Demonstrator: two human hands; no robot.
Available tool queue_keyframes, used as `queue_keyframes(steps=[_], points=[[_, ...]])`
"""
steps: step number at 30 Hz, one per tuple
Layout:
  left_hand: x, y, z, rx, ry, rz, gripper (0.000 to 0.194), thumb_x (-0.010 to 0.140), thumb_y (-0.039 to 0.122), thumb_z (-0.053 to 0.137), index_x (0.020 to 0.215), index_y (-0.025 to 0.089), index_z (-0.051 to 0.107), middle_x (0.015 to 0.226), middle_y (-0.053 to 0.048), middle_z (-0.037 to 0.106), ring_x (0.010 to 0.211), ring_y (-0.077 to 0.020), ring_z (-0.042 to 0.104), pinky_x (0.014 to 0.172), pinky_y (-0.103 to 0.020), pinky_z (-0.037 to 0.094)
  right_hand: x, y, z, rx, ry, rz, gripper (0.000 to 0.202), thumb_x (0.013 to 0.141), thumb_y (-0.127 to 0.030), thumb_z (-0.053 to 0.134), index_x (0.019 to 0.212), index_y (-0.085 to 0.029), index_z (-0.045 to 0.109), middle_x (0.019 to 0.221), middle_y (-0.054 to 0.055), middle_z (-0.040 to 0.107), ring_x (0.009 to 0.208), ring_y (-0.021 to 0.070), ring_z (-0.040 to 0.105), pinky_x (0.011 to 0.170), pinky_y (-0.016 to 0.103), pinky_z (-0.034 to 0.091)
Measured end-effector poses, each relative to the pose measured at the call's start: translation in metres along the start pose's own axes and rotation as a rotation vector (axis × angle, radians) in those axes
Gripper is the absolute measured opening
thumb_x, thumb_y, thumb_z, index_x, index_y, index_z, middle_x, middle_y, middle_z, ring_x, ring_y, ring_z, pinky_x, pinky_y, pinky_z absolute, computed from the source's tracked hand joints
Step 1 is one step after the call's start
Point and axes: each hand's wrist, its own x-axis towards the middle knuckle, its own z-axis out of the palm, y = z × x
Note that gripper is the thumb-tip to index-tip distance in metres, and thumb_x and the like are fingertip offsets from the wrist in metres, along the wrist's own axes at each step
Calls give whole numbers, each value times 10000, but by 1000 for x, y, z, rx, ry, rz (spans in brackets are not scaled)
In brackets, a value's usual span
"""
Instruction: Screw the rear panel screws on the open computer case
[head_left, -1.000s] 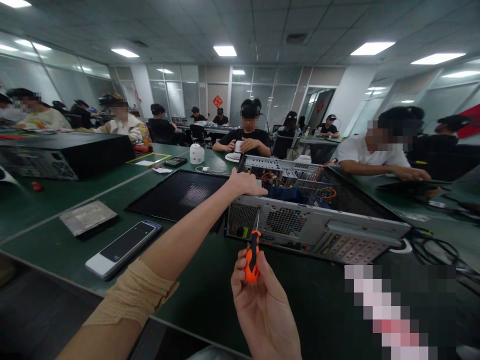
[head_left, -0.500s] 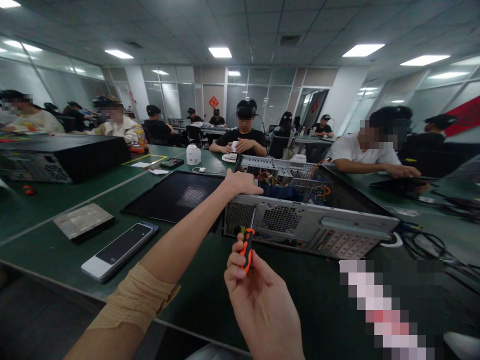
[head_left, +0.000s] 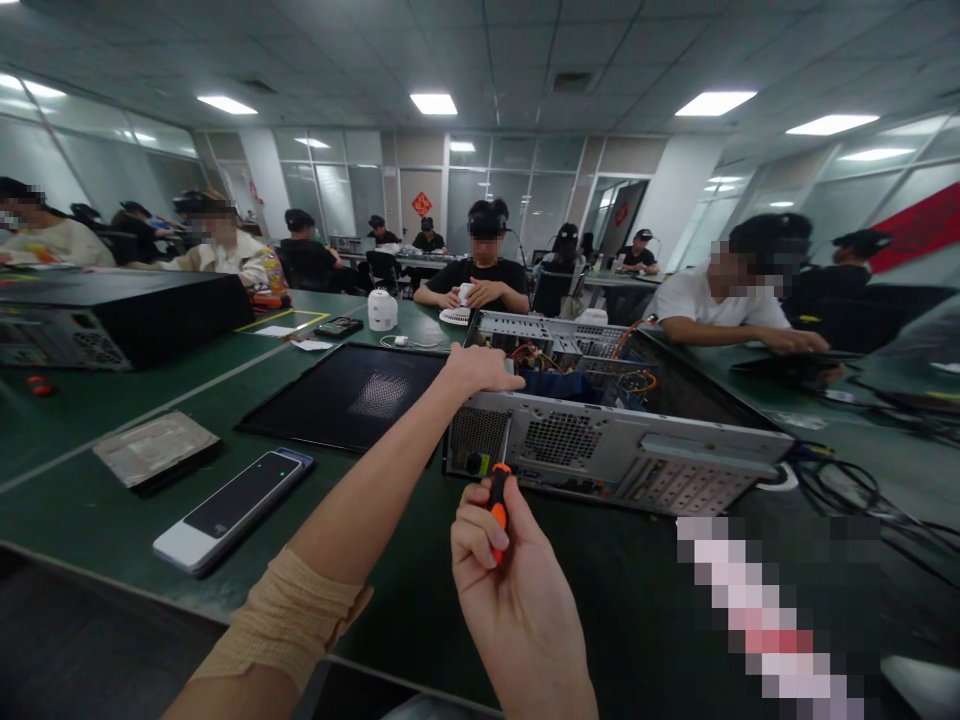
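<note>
The right hand (head_left: pixel 521 585) is curled round one screwdriver (head_left: pixel 499 490), shaft toward the one open case (head_left: pixel 622 450) just beyond, seemingly for turning. The left hand (head_left: pixel 482 370) drapes over the case's rim, likely steadying it; whether it grips, I can't tell. Left of both: one panel (head_left: pixel 315 405), one near drive (head_left: pixel 156 447).

Right fingers (head_left: pixel 472 540) hold a screwdriver (head_left: pixel 499 490); left fingers (head_left: pixel 501 377) seemingly touch the computer case (head_left: pixel 619 440).
</note>
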Motion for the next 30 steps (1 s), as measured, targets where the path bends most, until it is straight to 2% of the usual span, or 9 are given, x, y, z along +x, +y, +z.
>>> queue_keyframes(steps=[3, 6, 10, 15, 21, 25, 30], points=[[-2, 1, 0, -2, 3, -5, 650, 847, 637, 454, 1289, 184, 606, 1339, -160, 621, 1217, -380, 553, 1012, -535, 369, 0, -4, -1, 6, -56, -2, 310, 1074, -302, 270, 906, -156, 487, 684, -51, 465, 393, 9, 360, 354, 126, 287], [-2, 1, -1, 0, -4, -8, 666, 848, 642, 447, 1293, 170, 598, 1336, -169, 621, 1214, -384, 557, 1015, -549, 364, 0, -9, -4, 24, -127, -2, 344, 1076, -281, 223, 894, -156, 487, 635, -76, 402, 376, 16, 350, 346, 132, 263], [-2, 1, 0, -2, -9, -3, 664, 851, 641, 441, 1294, 170, 594, 1346, -172, 614, 1219, -375, 554, 1024, -564, 352, -2, -16, -10, -2, -183, 16, 373, 1071, -396, 259, 893, -154, 479, 631, -88, 386, 344, 3, 276, 317, 142, 189], [0, 0, -1, -9, -18, -6, 674, 847, 651, 439, 1305, 181, 588, 1354, -170, 608, 1219, -372, 555, 1027, -554, 350, -2, -17, -8, -22, -179, 51, 341, 1077, -364, 289, 819, -193, 433, 536, -133, 216, 334, 25, 246, 328, 127, 207], [-1, 0, -1, -8, -12, -6, 678, 852, 641, 440, 1308, 162, 587, 1353, -182, 604, 1220, -380, 556, 1031, -549, 345, 0, -11, 0, 118, -81, 8, 303, 1072, -307, 292, 842, -178, 440, 634, -73, 413, 387, 11, 366, 352, 112, 282], [-1, 1, 0, 3, -13, -4, 679, 862, 637, 428, 1321, 159, 576, 1346, -182, 610, 1207, -380, 565, 1022, -556, 353, 1, -13, 0, 109, -94, 30, 342, 1075, -304, 251, 864, -157, 477, 620, -86, 372, 368, 9, 324, 332, 113, 249], [-2, 0, 0, 4, -25, 2, 666, 871, 632, 420, 1324, 167, 572, 1351, -177, 608, 1212, -371, 563, 1025, -556, 354, 2, -15, 1, 96, -132, 60, 412, 1060, -456, 297, 868, -143, 484, 634, -92, 362, 368, 1, 282, 318, 116, 228]])
